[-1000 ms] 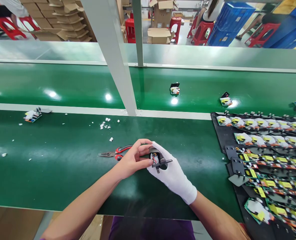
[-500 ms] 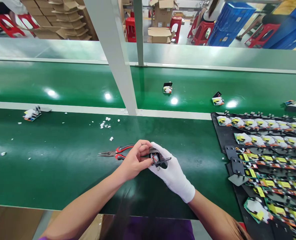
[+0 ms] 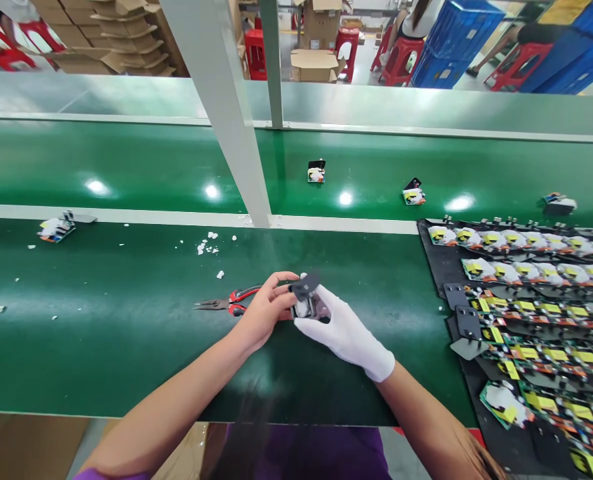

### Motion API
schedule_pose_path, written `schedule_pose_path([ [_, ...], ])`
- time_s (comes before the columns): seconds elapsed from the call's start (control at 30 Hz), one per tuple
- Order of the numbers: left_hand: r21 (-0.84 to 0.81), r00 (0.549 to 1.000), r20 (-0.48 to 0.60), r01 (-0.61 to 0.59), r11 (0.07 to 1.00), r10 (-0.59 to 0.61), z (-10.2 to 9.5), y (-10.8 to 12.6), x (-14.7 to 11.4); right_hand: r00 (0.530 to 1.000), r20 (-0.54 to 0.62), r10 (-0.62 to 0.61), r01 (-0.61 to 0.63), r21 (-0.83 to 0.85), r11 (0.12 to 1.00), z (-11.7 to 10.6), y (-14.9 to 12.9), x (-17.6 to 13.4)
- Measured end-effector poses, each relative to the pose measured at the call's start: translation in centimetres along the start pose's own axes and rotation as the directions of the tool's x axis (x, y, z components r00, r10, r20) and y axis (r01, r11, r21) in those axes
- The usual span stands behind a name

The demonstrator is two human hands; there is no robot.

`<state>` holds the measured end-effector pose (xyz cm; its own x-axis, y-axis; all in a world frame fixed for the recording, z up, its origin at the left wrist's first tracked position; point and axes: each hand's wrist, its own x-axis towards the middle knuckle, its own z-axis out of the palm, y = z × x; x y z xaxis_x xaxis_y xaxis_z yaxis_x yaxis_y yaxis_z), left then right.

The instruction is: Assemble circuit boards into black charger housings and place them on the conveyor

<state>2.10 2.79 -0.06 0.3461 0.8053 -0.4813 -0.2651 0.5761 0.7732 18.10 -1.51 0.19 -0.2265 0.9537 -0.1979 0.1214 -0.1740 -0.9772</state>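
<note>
In front of me, over the green bench, I hold a small circuit board assembly [image 3: 303, 309] with a dark metal plate [image 3: 305, 285] on its upper side. My left hand [image 3: 262, 312], bare, grips its left edge with closed fingers. On the other side my right hand [image 3: 343, 330], in a white glove, holds it between thumb and fingers. Much of the assembly is hidden by the fingers and slightly blurred. Red-handled long-nose pliers [image 3: 220, 304] lie on the bench just left of my left hand, partly covered by it.
White crumbs [image 3: 207, 245] are scattered beyond the pliers. Rows of boards with white glue and yellow parts [image 3: 526, 270] lie on a black mat [image 3: 433, 267] at the right. Another board [image 3: 57, 229] sits far left. A grey post [image 3: 226, 100] rises before the back belt, which carries several boards.
The assembly has been turned in my hands, so its dark plate now shows at the top. Boards on the back belt have shifted left. The view has moved slightly.
</note>
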Motion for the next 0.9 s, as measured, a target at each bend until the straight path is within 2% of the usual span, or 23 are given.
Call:
schedule_pose_path([
  [0.07, -0.04, 0.998, -0.042, 0.035, 0.999, -0.037, 0.0, 0.3, 0.0, 1.0, -0.011, -0.014, 0.013, -0.102, 0.995, -0.4, -0.3, 0.1],
  [0.1, -0.051, 0.998, -0.036, 0.048, 0.998, -0.05, 0.0, 0.3, 0.0, 0.998, -0.052, -0.037, 0.029, -0.145, 0.989, -0.5, -0.3, 0.2],
  [0.2, -0.009, 0.994, 0.064, 0.09, 0.996, -0.089, 0.0, 0.3, -0.4, 0.977, -0.184, -0.104, 0.052, -0.265, 0.963, -0.2, 0.0, 0.3],
  [0.27, 0.062, 0.99, 0.12, 0.066, 0.996, -0.073, -0.1, 0.0, -0.6, 0.96, -0.246, -0.131, 0.047, -0.318, 0.947, 0.3, 0.3, 0.4],
  [0.33, 0.137, 0.993, 0.113, 0.007, 0.991, -0.023, -0.3, -0.1, -0.6, 0.949, -0.281, -0.145, 0.038, -0.353, 0.935, 0.8, 0.5, 0.4],
  [0.47, 0.2, 0.996, 0.093, -0.019, 0.98, 0.001, -0.5, 0.0, -0.5, 0.941, -0.289, -0.174, 0.048, -0.397, 0.917, 1.3, 0.8, 0.5],
  [0.63, 0.074, 0.994, 0.087, -0.07, 0.995, 0.063, -0.6, 0.4, -0.2, 0.92, -0.248, -0.303, 0.191, -0.392, 0.9, 0.8, 0.9, 0.3],
  [0.7, -0.008, 0.993, 0.083, -0.081, 0.997, 0.081, -0.6, 0.6, -0.2, 0.901, -0.262, -0.347, 0.239, -0.368, 0.899, 0.5, 0.7, 0.0],
  [0.77, -0.076, 0.992, 0.121, -0.038, 0.996, 0.047, -0.5, 0.7, -0.2, 0.897, -0.28, -0.341, 0.272, -0.257, 0.927, 0.2, 0.3, -0.2],
  [0.83, -0.109, 0.982, 0.186, 0.05, 0.993, -0.029, -0.5, 0.7, -0.4, 0.934, -0.238, -0.266, 0.25, -0.093, 0.964, -0.2, -0.1, -0.3],
  [0.9, -0.116, 0.964, 0.239, 0.143, 0.983, -0.112, -0.5, 0.5, -0.5, 0.977, -0.144, -0.158, 0.168, 0.057, 0.984, -0.6, -0.5, -0.3],
])
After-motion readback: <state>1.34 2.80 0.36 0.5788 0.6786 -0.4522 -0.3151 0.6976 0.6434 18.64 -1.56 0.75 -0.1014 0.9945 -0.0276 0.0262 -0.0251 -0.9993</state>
